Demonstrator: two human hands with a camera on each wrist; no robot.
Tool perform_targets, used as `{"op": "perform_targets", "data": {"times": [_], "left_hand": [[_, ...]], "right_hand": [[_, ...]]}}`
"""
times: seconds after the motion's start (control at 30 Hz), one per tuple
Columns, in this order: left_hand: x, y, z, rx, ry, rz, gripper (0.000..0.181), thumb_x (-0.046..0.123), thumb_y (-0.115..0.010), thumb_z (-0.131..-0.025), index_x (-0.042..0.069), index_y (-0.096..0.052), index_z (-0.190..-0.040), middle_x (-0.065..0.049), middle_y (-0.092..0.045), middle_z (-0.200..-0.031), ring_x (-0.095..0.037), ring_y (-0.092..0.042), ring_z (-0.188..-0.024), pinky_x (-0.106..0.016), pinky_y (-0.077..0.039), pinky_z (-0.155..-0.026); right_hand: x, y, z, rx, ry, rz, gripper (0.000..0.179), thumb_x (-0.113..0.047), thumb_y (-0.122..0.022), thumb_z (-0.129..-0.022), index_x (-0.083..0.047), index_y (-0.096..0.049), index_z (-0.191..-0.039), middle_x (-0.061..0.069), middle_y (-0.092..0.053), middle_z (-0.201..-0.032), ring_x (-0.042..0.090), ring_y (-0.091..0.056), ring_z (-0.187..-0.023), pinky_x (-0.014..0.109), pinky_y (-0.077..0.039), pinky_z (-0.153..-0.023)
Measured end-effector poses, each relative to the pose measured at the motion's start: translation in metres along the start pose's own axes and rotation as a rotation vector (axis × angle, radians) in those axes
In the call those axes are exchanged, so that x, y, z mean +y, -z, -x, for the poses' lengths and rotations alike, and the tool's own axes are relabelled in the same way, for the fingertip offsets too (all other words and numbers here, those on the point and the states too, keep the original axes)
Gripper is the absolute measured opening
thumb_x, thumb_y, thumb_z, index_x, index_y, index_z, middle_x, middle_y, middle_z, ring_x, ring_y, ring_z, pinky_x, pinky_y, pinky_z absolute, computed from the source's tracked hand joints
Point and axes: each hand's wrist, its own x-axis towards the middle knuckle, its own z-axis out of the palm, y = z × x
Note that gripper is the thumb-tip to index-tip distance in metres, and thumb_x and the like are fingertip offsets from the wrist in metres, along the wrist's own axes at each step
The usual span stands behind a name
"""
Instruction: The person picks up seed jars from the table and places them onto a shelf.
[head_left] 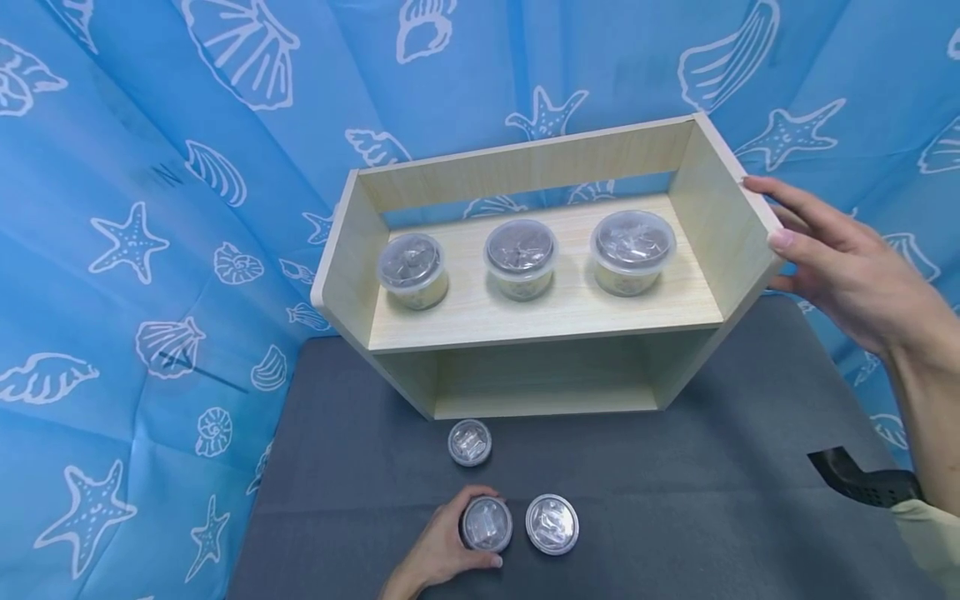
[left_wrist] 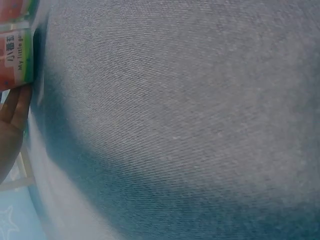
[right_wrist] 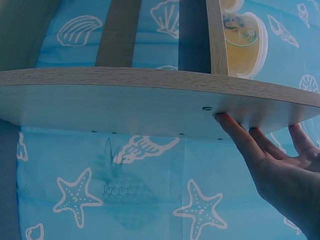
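My left hand [head_left: 441, 542] grips a small round can [head_left: 487, 525] with a silvery top, thumb on the near side and fingers on the far side. In the left wrist view, this can [left_wrist: 16, 57] carries a red and green printed label. Just right of it stands a similar can [head_left: 552, 524], and a third can [head_left: 469, 442] is by the shelf's lower front edge. With fingers extended, my right hand [head_left: 847, 258] touches the right side panel of a pale wooden shelf [head_left: 540, 329]. In the right wrist view its fingertips [right_wrist: 223, 119] rest against the panel's outer face.
Along the upper board stand three lidded plastic tubs: left tub [head_left: 412, 271], middle tub [head_left: 521, 258] and right tub [head_left: 632, 250]. Dark grey cloth [head_left: 697, 517] covers the table. A blue curtain [head_left: 187, 333] with white shell and starfish prints hangs behind and at the left.
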Motion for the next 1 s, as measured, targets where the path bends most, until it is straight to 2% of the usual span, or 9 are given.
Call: {"op": "perform_targets", "data": {"times": [0.27, 0.33, 0.53, 0.67, 0.77, 0.83, 0.9, 1.0], "left_hand": [[0.004, 0.003, -0.006, 0.044, -0.057, 0.034, 0.081, 0.016, -0.094, -0.065, 0.021, -0.055, -0.135, 0.002, -0.064, -0.13, -0.018, -0.06, -0.116, -0.03, -0.043, -0.103], [0.006, 0.004, -0.008, 0.052, -0.075, 0.026, 0.081, 0.016, -0.095, -0.064, 0.02, -0.056, -0.135, 0.0, -0.064, -0.129, -0.019, -0.06, -0.116, -0.03, -0.043, -0.103], [0.01, 0.007, -0.012, 0.053, -0.114, -0.02, 0.081, 0.015, -0.095, -0.062, 0.016, -0.059, -0.135, 0.005, -0.062, -0.128, -0.015, -0.058, -0.117, -0.03, -0.043, -0.102], [0.013, 0.009, -0.015, 0.071, -0.169, 0.041, 0.081, 0.008, -0.092, -0.065, 0.008, -0.056, -0.137, -0.004, -0.062, -0.129, -0.018, -0.059, -0.115, -0.029, -0.047, -0.099], [0.018, 0.012, -0.018, 0.082, -0.142, 0.147, 0.08, 0.0, -0.089, -0.067, 0.005, -0.054, -0.139, -0.014, -0.061, -0.131, -0.018, -0.06, -0.115, -0.029, -0.052, -0.094], [0.021, 0.015, -0.02, 0.087, -0.101, 0.209, 0.08, -0.004, -0.088, -0.068, 0.003, -0.053, -0.14, -0.018, -0.059, -0.133, -0.018, -0.06, -0.115, -0.03, -0.054, -0.091], [0.024, 0.018, -0.022, 0.096, -0.067, 0.228, 0.08, -0.005, -0.087, -0.068, 0.001, -0.053, -0.139, -0.018, -0.059, -0.133, -0.017, -0.061, -0.114, -0.031, -0.054, -0.091], [0.028, 0.022, -0.025, 0.121, -0.048, 0.22, 0.081, -0.005, -0.087, -0.068, 0.003, -0.052, -0.14, -0.016, -0.061, -0.131, -0.017, -0.062, -0.113, -0.03, -0.054, -0.091]], "right_hand": [[0.001, -0.001, 0.0, 0.01, 0.002, -0.013, 0.058, -0.002, -0.038, -0.106, -0.024, -0.025, -0.159, 0.004, -0.016, -0.164, 0.025, -0.032, -0.131, 0.017, -0.044, -0.079], [0.001, -0.001, 0.0, 0.015, -0.001, -0.003, 0.059, -0.003, -0.038, -0.106, -0.025, -0.025, -0.159, 0.004, -0.016, -0.163, 0.024, -0.032, -0.132, 0.017, -0.043, -0.078], [0.002, -0.001, 0.0, 0.021, 0.006, 0.002, 0.059, -0.003, -0.038, -0.106, -0.025, -0.025, -0.159, 0.006, -0.019, -0.162, 0.024, -0.032, -0.132, 0.017, -0.043, -0.079], [0.003, -0.001, 0.0, 0.011, 0.017, -0.026, 0.058, -0.002, -0.038, -0.106, -0.024, -0.025, -0.159, 0.007, -0.02, -0.161, 0.025, -0.032, -0.132, 0.017, -0.044, -0.079], [0.003, -0.001, 0.0, 0.011, 0.017, -0.026, 0.058, -0.002, -0.038, -0.106, -0.023, -0.025, -0.159, 0.007, -0.02, -0.16, 0.025, -0.033, -0.131, 0.017, -0.044, -0.079], [0.002, -0.002, 0.0, 0.015, 0.016, -0.021, 0.058, -0.002, -0.038, -0.106, -0.024, -0.025, -0.159, 0.007, -0.02, -0.161, 0.025, -0.033, -0.131, 0.017, -0.044, -0.078], [0.002, -0.002, 0.0, 0.021, 0.013, -0.013, 0.058, -0.002, -0.038, -0.106, -0.024, -0.025, -0.159, 0.007, -0.02, -0.161, 0.025, -0.033, -0.131, 0.017, -0.044, -0.078], [0.002, -0.002, 0.0, 0.024, 0.011, -0.013, 0.058, -0.003, -0.038, -0.106, -0.024, -0.025, -0.159, 0.007, -0.02, -0.161, 0.025, -0.033, -0.132, 0.017, -0.043, -0.078]]}}
